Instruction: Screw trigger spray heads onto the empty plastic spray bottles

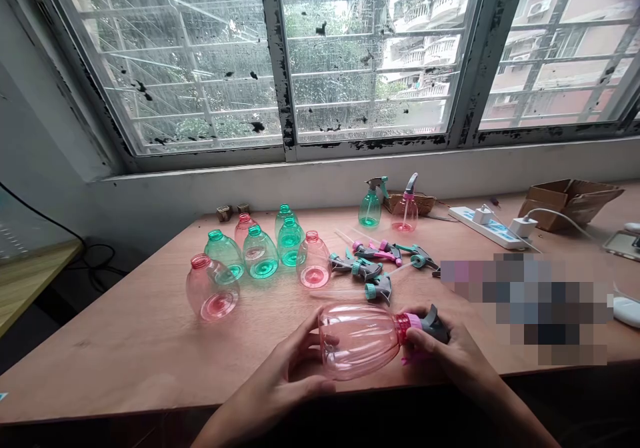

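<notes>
A clear pink spray bottle (357,337) lies on its side near the table's front edge. My left hand (287,378) wraps round its base. My right hand (443,355) grips the grey trigger head with the pink collar (423,323) at the bottle's neck. Behind them lies a pile of loose grey trigger heads (375,265) with teal and pink collars. Several empty pink and teal bottles (255,256) stand or lie to the left.
Two finished spray bottles, one teal (371,205) and one pink (405,209), stand at the back by the window wall. A white power strip (487,227), a cardboard box (570,201) and a blurred patch sit to the right. The wooden table (130,341) ends just before me.
</notes>
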A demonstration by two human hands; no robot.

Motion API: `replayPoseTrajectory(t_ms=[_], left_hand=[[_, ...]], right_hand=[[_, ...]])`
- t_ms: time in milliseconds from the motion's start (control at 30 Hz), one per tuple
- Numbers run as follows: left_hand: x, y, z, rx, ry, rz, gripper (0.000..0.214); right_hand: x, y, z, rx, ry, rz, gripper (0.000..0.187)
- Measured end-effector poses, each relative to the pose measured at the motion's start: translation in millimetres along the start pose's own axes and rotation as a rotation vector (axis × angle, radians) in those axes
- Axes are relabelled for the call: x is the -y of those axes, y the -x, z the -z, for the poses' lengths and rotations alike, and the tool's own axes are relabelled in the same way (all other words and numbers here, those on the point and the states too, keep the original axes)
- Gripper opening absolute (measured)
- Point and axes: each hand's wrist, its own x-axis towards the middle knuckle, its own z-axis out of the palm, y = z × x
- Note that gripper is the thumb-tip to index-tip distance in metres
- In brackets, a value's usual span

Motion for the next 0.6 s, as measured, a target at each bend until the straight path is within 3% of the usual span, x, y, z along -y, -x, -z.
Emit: replayPoseTrajectory(t_ms=[200, 400, 600], left_hand=[[7.0, 1.6, 3.7, -0.004, -0.049, -0.036, 0.090], [-1.7, 1.2, 0.7, 0.036, -0.028, -0.019, 0.088], [-0.3, 3.0, 1.1, -0.018, -0.079, -0.003, 0.091]], right_hand=[[-0.2, -0.3, 1.4, 0.013, 0.027, -0.005, 0.036], [0.9, -0.1, 0.8, 0.008, 0.033, -0.011, 0.036], [2.1, 0.5, -0.2, -0.028, 0.055, -0.021, 0.040]])
